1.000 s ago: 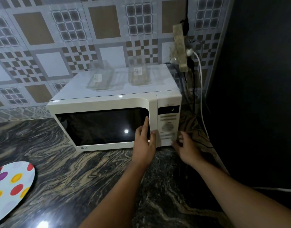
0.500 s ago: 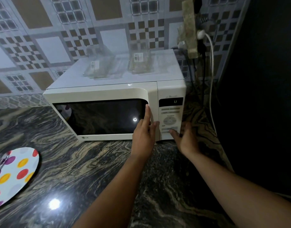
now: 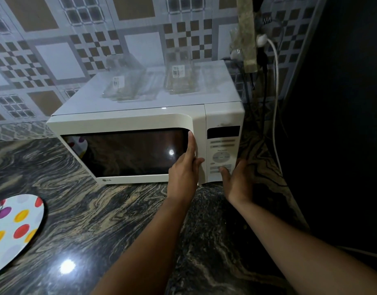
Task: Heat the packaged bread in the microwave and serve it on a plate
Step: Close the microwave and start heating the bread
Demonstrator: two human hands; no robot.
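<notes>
Hands at microwave (image 3: pixel 140 133) door, worktop (image 3: pixel 111 209) scene.
Left hand (image 3: pixel 184 171) pressing flat fingers on shut door's right edge; right hand (image 3: pixel 238 179) relaxed, thumb touching control panel (image 3: pixel 222 154); spotted plate (image 3: pixel 15 228) sitting far left (bread not visible).

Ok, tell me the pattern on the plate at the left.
The plate is white with red, yellow and purple polka dots, seen in the head view.

Your view is dim overall, and the right side falls off into near black. An overhead light glares as a white spot on the glossy tabletop (image 3: pixel 66 266) and again on the dark microwave door (image 3: pixel 171 152). The wall tiles (image 3: pixel 55 58) bow at the edges from the wide lens, and fine detail everywhere looks soft and slightly smeared.
</notes>
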